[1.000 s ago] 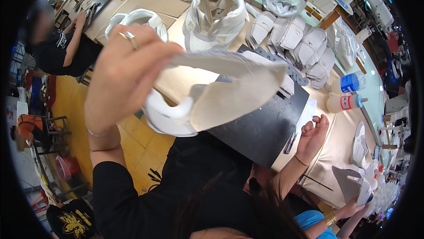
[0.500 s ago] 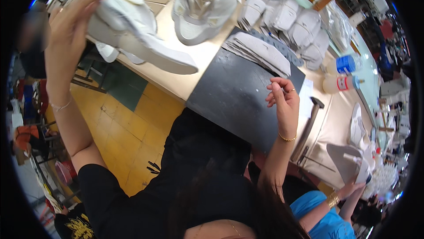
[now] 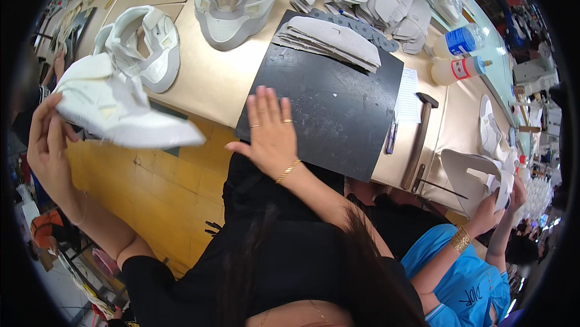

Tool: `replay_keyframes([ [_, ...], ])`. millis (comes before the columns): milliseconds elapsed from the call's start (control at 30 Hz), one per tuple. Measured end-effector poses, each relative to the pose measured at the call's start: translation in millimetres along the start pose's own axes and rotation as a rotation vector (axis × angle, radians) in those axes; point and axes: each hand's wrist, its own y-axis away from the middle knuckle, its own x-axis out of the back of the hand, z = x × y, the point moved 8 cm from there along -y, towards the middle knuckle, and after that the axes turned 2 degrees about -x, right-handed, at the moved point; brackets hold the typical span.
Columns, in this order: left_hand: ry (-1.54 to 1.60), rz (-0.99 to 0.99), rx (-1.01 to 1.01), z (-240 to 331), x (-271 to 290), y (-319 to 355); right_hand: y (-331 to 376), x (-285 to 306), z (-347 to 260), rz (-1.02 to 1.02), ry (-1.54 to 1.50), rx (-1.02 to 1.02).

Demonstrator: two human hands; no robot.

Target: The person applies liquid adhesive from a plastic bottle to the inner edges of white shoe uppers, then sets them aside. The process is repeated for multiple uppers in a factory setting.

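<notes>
My left hand [image 3: 53,146] is closed on the heel end of a white shoe upper [image 3: 106,106], held out over the floor beyond the table's near edge; its toe points right and is smeared by motion. With fingers stretched and palm down, my right hand [image 3: 270,128] is over the near left edge of a black work board [image 3: 338,115]; whether it touches the board I cannot tell. It holds nothing. At the board's far side lies a fanned stack of grey-white cut pieces [image 3: 329,42].
More shoe uppers [image 3: 160,55] stand at the far left. Banded bundles of cut pieces [image 3: 386,1] lie behind the board. Right of it are a hammer [image 3: 420,140], a pen-like tool [image 3: 392,135], a glue bottle [image 3: 450,71] and a co-worker's hands [image 3: 486,215] holding a shoe piece.
My left hand has lowered with the shoe upper, off the table side. My right hand has moved left across the board and flattened out. The view has shifted.
</notes>
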Motion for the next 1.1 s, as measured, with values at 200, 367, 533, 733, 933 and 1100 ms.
replay_keyframes([
  [200,-0.033,0.097,0.098,-12,5,8,40,41,66,-0.068,0.219,-0.103],
  [367,0.182,0.055,0.154,-27,-6,-8,42,42,71,0.016,0.293,-0.291],
  [533,0.463,0.072,0.1,-29,-18,-24,-11,4,7,-0.007,0.071,-0.032],
  [733,0.588,0.062,0.147,-58,-35,-10,41,46,79,-0.023,0.349,-0.14],
  [933,0.693,0.099,0.042,-32,-54,-12,-6,23,42,0.082,0.198,-0.123],
  [1100,0.77,0.244,-0.001,-34,-29,-1,-5,16,17,-0.059,0.056,0.064],
])
